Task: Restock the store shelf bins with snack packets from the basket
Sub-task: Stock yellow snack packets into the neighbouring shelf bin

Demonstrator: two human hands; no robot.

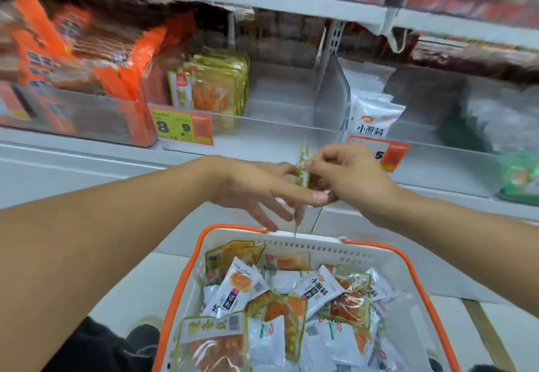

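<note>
A white basket [294,243] with orange rims sits low in the middle, filled with several yellow-green and white snack packets [280,310]. Above its far rim both hands meet on one yellow-green packet [303,164], seen edge-on. My right hand [347,176] pinches its upper part with curled fingers. My left hand [262,190] has fingers stretched out, touching the packet from the left, thumb alongside it. Behind them a clear shelf bin [262,135] holds a stack of the same yellow-green packets [213,85] at its left end.
A bin of orange packets [87,59] stands left. White packets [373,115] fill the bin to the right, past a clear divider [332,94]. Price tags [182,128] hang on the bin fronts. A green packet [522,176] lies far right. More stock sits on the shelf above.
</note>
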